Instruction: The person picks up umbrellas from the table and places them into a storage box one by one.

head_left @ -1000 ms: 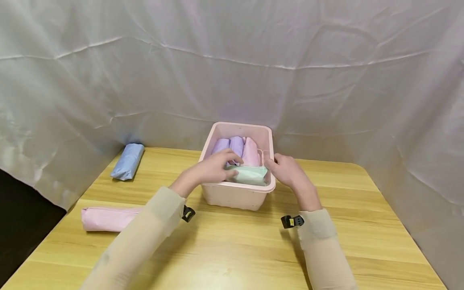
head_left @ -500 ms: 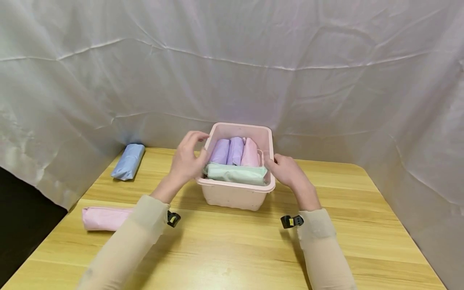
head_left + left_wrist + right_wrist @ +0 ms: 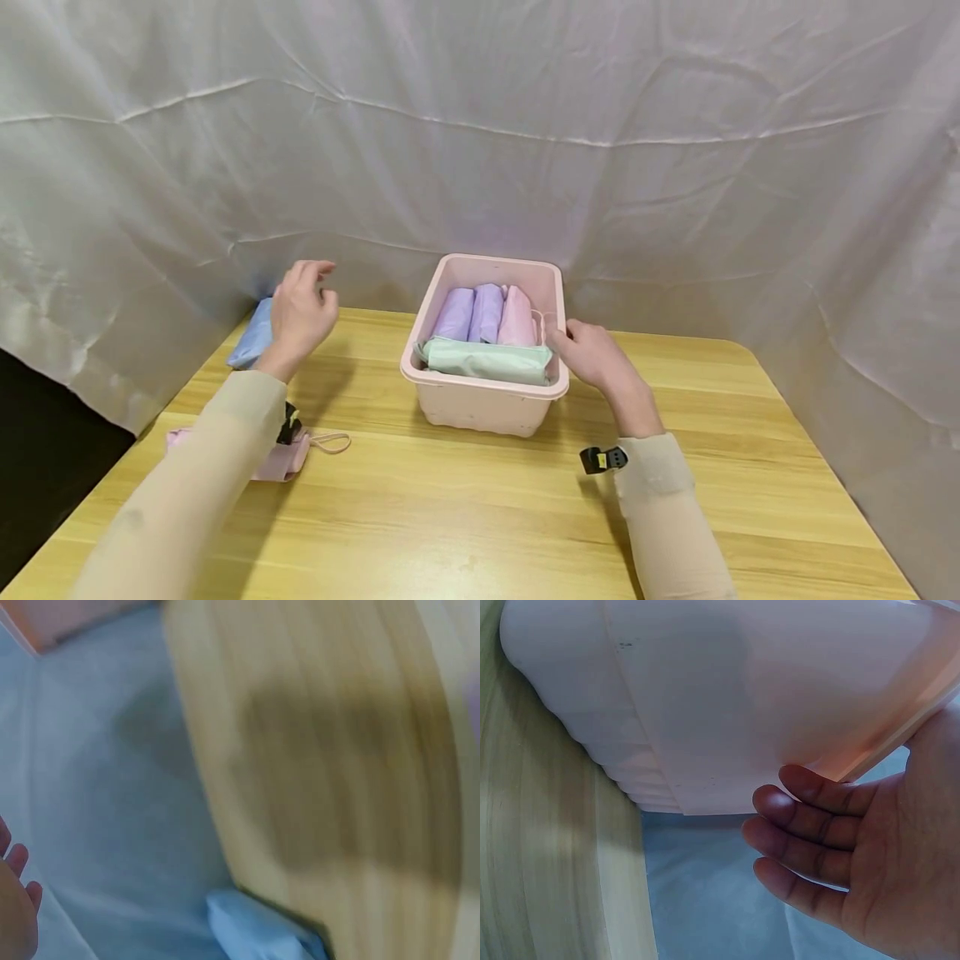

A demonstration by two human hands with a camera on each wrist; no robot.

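Bin (image 3: 448,393) holds four rolls; blue roll (image 3: 253,337) and pink roll (image 3: 279,460) left on counter (image 3: 480,517). Left hand (image 3: 300,312) empty, loose, over blue; right hand (image 3: 592,354) grips bin rim.

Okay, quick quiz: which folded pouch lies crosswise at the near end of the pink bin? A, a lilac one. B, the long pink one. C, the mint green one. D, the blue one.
C: the mint green pouch lies across the near end of the pink bin, in front of the lilac and pink ones standing behind it.
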